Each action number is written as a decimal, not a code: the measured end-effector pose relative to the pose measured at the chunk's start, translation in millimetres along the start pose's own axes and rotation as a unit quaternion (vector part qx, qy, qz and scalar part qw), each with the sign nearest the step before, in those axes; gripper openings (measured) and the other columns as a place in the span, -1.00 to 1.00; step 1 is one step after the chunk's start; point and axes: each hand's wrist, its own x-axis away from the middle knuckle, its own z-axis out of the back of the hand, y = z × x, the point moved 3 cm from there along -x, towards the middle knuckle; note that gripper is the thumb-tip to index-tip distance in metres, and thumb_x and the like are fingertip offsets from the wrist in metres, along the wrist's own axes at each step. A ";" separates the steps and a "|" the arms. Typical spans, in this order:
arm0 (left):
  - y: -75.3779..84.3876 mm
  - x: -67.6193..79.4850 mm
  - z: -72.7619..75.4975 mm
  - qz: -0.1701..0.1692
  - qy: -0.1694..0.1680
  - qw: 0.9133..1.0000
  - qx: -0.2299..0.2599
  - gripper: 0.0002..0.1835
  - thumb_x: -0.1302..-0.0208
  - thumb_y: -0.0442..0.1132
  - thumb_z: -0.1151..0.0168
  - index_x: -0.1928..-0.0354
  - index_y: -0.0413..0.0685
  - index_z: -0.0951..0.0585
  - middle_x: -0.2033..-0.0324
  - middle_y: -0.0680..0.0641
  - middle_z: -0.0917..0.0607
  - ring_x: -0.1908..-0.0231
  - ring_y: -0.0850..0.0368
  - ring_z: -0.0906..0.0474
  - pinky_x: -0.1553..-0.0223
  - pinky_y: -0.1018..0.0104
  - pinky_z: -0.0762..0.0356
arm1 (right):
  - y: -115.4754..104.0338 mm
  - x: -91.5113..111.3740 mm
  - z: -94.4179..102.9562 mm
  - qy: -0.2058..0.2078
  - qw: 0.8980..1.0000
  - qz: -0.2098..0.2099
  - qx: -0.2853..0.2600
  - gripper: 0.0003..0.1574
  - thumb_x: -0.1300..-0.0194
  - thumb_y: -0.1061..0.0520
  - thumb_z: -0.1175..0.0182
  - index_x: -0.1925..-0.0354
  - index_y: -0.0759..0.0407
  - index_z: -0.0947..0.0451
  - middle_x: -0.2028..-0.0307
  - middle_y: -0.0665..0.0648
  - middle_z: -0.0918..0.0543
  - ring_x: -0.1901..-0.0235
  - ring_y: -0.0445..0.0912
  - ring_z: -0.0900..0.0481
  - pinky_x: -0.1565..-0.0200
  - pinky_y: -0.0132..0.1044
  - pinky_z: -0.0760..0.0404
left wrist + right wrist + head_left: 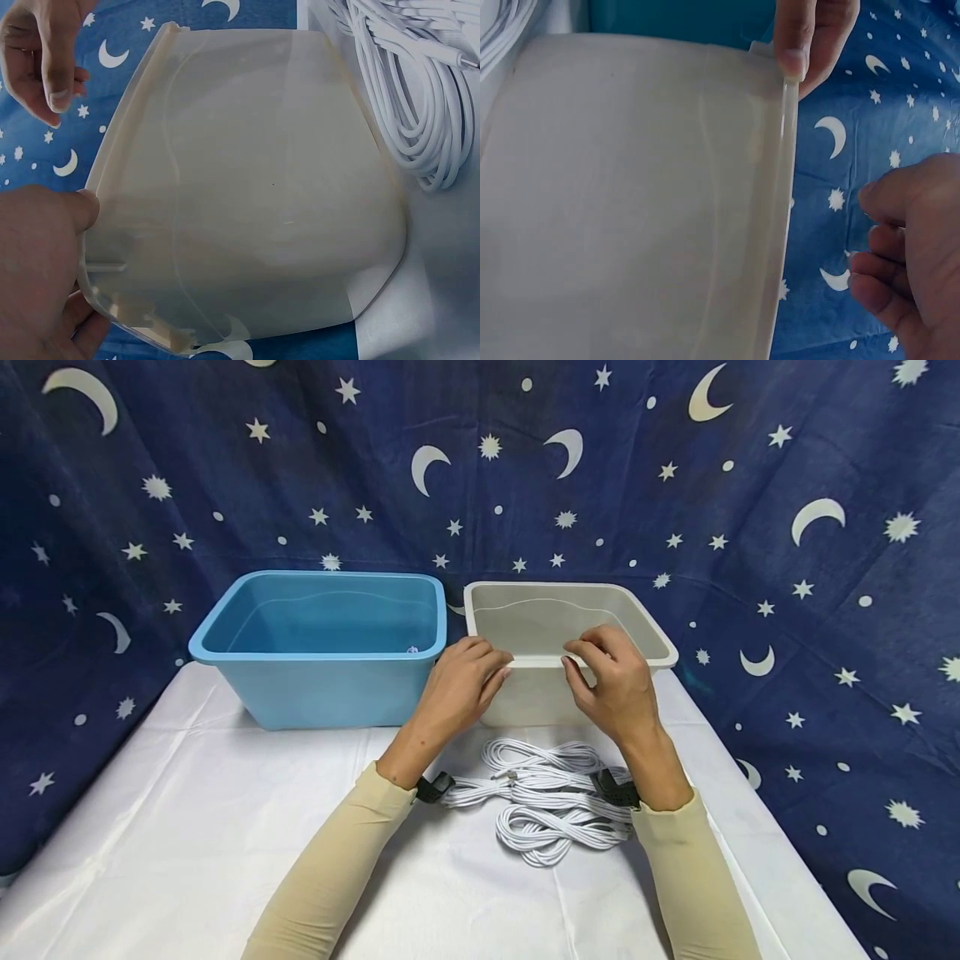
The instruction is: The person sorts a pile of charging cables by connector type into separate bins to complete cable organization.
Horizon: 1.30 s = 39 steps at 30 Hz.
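A dark blue cloth [480, 468] printed with pale moons and stars hangs behind a table with a white cover [187, 827]. On the table, to the left, stands the blue bin [322, 693], upright and open-topped; a small whitish-violet patch [412, 649] shows inside by its right front corner, perhaps part of something lower down, but the front wall hides the floor. Just to its right is the pale grey bin [532, 697], slightly smaller, also upright, its inner back wall in sight and its floor hidden by its own front wall.

Coiled white cables [555, 785] lie in a loose heap before the grey bin, between the forearms, a metal-tipped plug [451, 55] among them. The wrists and the black wrist devices [435, 787] block the view of the heap's two ends.

The left hand [461, 681] pinches the grey bin's rim near its left front corner, thumb outside and fingers over the edge. The right hand [615, 685] is just off the rim, fingers loosely bent, thumb and forefinger narrowly apart, holding nothing.
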 end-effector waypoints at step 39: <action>-0.7 0.8 -1.5 0.000 -0.006 1.000 -0.005 -0.74 -0.63 -0.12 -0.17 -0.10 -0.02 -0.77 0.08 -0.02 -0.78 -0.15 -0.04 -0.59 -0.34 0.06 -0.43 | -4.8 59.9 -8.7 -0.179 0.981 0.043 -0.062 -0.74 -0.13 0.31 -0.52 0.17 0.20 -0.74 0.23 0.07 -0.68 0.26 -0.01 -0.67 0.19 -0.06 -0.66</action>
